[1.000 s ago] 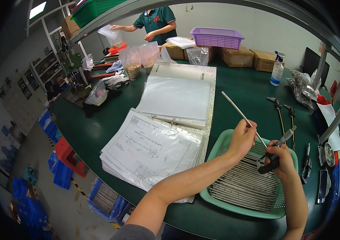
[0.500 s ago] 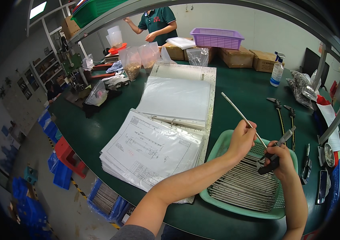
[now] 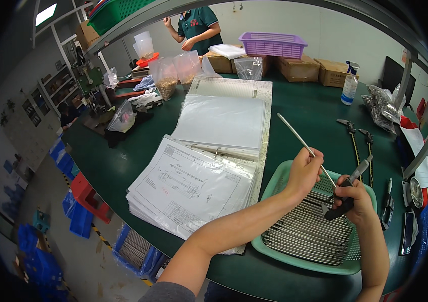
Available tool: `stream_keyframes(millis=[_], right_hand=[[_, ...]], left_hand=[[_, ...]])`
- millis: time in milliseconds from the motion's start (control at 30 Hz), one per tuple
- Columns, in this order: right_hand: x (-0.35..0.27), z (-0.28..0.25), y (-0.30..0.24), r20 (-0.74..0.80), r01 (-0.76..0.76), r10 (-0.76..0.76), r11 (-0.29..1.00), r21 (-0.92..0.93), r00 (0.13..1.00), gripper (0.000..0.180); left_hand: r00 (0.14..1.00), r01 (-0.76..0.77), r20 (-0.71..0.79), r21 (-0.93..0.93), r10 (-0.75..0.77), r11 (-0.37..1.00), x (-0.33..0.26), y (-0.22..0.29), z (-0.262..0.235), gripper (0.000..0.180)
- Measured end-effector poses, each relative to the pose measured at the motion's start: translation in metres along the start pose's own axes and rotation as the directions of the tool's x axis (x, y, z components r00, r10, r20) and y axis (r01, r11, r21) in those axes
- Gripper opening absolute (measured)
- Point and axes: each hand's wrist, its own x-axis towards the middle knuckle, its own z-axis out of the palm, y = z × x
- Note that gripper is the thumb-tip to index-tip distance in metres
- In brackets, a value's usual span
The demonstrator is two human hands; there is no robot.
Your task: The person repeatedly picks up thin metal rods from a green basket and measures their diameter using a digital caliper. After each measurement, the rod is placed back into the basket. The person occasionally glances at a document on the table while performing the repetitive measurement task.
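Between the fingers of my left hand [image 3: 304, 172] is a slim metal rod [image 3: 294, 132], slanting from upper left down toward my right hand [image 3: 353, 198]. That right hand is wrapped round a micrometer [image 3: 339, 208] with a dark frame and a grey barrel pointing up and right. The rod's lower end meets the micrometer by my right fingers; the exact contact is hidden. Below both hands stands a light green plastic basket [image 3: 294, 262], in which many similar metal rods [image 3: 307, 234] lie side by side.
An open binder of drawings [image 3: 193, 186] lies left of the basket on the green table [image 3: 118, 171]. Two calipers [image 3: 351, 133] lie beyond it to the right, near a spray bottle [image 3: 349, 88]. A phone [image 3: 407, 232] rests at the right edge. Across the table stands another person [image 3: 199, 30].
Both hands keep their grips, with the rod and micrometer nearly where they were. The micrometer has shifted very slightly. Across the table, the other person's raised hand has moved a little.
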Motion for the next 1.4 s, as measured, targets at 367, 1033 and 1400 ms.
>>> stream_keyframes(millis=[367, 1033, 1400], right_hand=[[-0.005, 0.008, -0.001, 0.070, -0.109, 0.106, 0.993, 0.039, 0.992, 0.018], [-0.006, 0.009, 0.003, 0.173, 0.007, 0.003, 0.999, -0.053, 0.985, 0.014], [-0.004, 0.012, 0.006, 0.055, -0.054, 0.051, 0.997, 0.046, 0.997, 0.014]], left_hand=[[0.999, 0.004, -0.032, -0.046, -0.006, 0.999, -0.001, 0.003, 0.000, 0.014], [0.996, 0.083, -0.010, -0.053, -0.083, 0.995, 0.002, 0.002, -0.004, 0.021], [0.967, 0.247, -0.073, 0.051, -0.243, 0.968, 0.004, 0.001, -0.003, 0.027]])
